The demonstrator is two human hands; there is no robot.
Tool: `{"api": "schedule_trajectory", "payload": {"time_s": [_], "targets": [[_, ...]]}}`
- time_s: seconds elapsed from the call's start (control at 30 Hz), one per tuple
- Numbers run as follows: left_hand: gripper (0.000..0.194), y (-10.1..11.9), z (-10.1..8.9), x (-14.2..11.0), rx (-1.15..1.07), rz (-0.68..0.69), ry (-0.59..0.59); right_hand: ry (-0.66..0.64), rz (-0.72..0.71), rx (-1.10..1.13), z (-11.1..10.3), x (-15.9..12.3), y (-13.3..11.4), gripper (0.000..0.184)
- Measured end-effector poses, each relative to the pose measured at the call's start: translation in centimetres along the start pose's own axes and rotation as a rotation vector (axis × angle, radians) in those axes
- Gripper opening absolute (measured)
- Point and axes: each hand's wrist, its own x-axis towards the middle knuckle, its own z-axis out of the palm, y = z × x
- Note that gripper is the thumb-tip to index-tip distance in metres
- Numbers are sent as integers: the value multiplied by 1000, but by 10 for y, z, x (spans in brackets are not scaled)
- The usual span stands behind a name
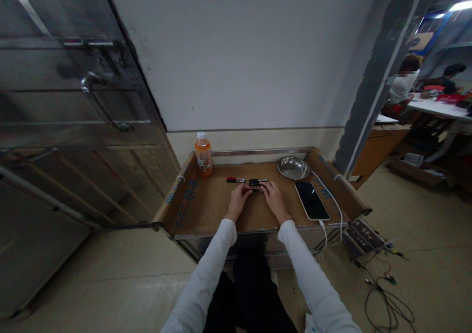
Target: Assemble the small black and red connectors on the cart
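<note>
Both my hands rest on a cardboard-lined cart top (206, 205). My left hand (239, 198) and my right hand (273, 196) each pinch an end of a small dark pen-like item (255, 190) lying between them. Just beyond the fingers lie two markers: a red-and-black one (235, 180) and a black one (257, 181). White sleeves cover both arms.
An orange drink bottle (203, 154) stands at the cart's back left. A steel bowl (293, 167) sits back right, a phone (311, 200) with a white cable (334, 200) beside it. A metal door (66, 111) is left; people sit at a far right table (438, 107). Wires (383, 293) lie on the floor.
</note>
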Motion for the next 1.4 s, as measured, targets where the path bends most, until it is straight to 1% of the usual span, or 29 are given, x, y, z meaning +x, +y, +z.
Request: {"api": "schedule_trajectory", "payload": {"time_s": [0.03,0.17,0.27,0.33,0.47,0.57,0.67,0.77,0.87,0.93,1.03,1.1,1.2,1.27,1.4], "targets": [[4,0,5,1,52,29,-22,-18,-13,-26,0,0,0,28],[10,1,19,6,235,96,-5,-105,-67,-115,3,-1,-1,26],[13,3,20,5,308,119,-6,-99,-69,-145,4,-2,2,24],[15,5,20,2,332,144,-16,-80,-55,-160,4,-2,5,20],[16,8,20,-3,365,223,-106,-78,-29,-173,7,-2,12,11],[13,9,21,-2,387,208,-129,-60,-9,-155,8,-2,15,12],[10,10,22,1,411,163,-100,-7,22,-89,9,-1,16,17],[9,12,22,3,431,150,-83,50,40,-26,9,-1,16,20],[7,14,20,1,475,135,-44,63,42,-49,9,-2,14,25],[11,14,17,-1,529,96,31,46,44,-100,9,-3,13,26],[22,9,7,0,623,13,177,33,52,-146,8,-4,13,26],[30,5,-3,2,673,-13,218,38,59,-136,8,-5,14,26],[34,1,-18,4,720,-33,148,45,67,-94,7,-4,16,28],[32,0,-29,4,764,-42,82,51,71,-68,7,-4,17,28],[28,1,-47,-3,765,-36,24,59,68,-51,6,-3,14,27]]}}
